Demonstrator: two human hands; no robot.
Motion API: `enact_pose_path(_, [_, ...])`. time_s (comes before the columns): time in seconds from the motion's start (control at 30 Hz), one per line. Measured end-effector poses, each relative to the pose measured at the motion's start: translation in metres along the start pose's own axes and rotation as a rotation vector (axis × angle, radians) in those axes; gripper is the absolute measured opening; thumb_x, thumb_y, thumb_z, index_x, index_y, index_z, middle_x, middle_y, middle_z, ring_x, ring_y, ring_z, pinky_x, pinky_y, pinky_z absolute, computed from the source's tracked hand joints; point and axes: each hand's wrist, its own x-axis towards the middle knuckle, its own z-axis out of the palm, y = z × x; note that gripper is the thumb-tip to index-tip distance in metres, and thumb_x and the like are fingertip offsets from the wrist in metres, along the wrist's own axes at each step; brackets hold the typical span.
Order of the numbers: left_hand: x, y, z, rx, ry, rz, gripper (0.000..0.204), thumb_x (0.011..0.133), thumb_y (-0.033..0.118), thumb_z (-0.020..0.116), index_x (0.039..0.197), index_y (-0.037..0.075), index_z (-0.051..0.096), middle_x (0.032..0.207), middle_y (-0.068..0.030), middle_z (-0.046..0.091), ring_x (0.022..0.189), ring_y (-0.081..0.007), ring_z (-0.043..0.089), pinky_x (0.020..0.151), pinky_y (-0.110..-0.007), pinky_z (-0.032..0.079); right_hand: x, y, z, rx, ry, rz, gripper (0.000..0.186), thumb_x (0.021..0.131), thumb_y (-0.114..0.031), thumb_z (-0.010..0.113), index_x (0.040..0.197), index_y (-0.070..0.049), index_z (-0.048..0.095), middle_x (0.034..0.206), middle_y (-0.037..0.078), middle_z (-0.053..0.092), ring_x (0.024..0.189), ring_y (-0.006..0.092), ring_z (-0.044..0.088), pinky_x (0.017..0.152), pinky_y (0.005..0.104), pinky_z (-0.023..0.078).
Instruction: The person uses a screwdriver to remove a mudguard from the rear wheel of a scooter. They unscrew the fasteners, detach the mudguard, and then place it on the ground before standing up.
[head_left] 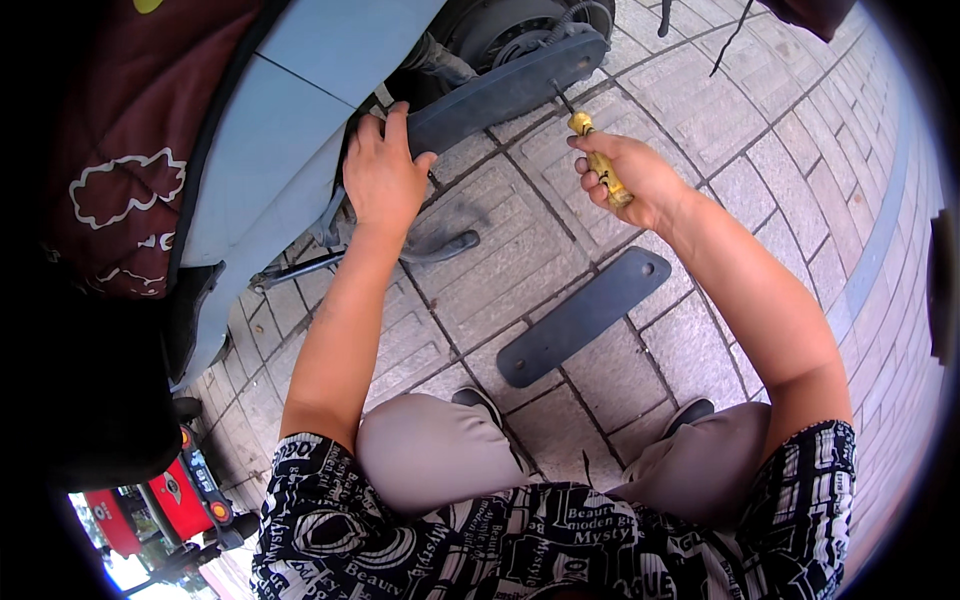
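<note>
Gripping the yellow-handled screwdriver (598,160) in our right hand (640,180), we angle its shaft up and leftward to the dark bar (480,95) beside the wheel (510,30). Our left hand (385,172), fingers spread, touches the bar's left end; its long axis climbs rightward, the screwdriver's tip nearer the far end.

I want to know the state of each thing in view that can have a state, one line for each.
Left hand: on the left end of the upper plate; grip unclear.
Right hand: closed around the screwdriver.
Screwdriver: held, tip directed at the upper plate.
Upper plate: alongside the wheel; fastening unclear.
Lower plate: lying flat on the paving, unheld.
Wheel: partly hidden behind the upper plate.
Kickstand: extended; ground contact unclear.
</note>
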Motion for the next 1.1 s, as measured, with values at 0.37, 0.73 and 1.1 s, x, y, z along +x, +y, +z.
enact_pose_path(0.37, [-0.04, -0.012, 0.03, -0.15, 0.277, -0.028, 0.079, 0.068, 0.013, 0.081, 0.137, 0.014, 0.042, 0.132, -0.021, 0.039, 0.118, -0.0397, 0.043, 0.098, -0.046, 0.038, 0.002, -0.002, 0.002, -0.035, 0.015, -0.002, 0.013, 0.09, -0.014, 0.057, 0.094, -0.004, 0.049, 0.077, 0.005, 0.052, 0.059, 0.012, 0.05, 0.045, 0.0229, 0.041])
enact_pose_path(0.73, [-0.07, -0.021, 0.053, -0.352, -0.049, -0.185, 0.03, 0.076, 0.021, 0.076, 0.096, 0.007, 0.058, 0.089, -0.0112, 0.059, 0.082, -0.0264, 0.058, 0.068, -0.036, 0.045, -0.001, 0.003, 0.018, -0.07, 0.055, -0.02, 0.015, 0.089, -0.014, 0.059, 0.095, -0.004, 0.048, 0.078, 0.006, 0.05, 0.06, 0.0123, 0.049, 0.046, 0.0236, 0.04])
enact_pose_path(1.1, [-0.068, -0.005, 0.126, -2.379, -0.198, -1.235, 0.036, 0.085, 0.01, 0.071, 0.115, 0.008, 0.052, 0.119, -0.0041, 0.058, 0.124, -0.023, 0.049, 0.106, -0.038, 0.035, -0.007, -0.013, 0.024, -0.202, 0.128, 0.061, 0.026, 0.09, -0.018, 0.059, 0.111, -0.004, 0.055, 0.078, 0.003, 0.05, 0.058, 0.0068, 0.046, 0.042, 0.0159, 0.036])
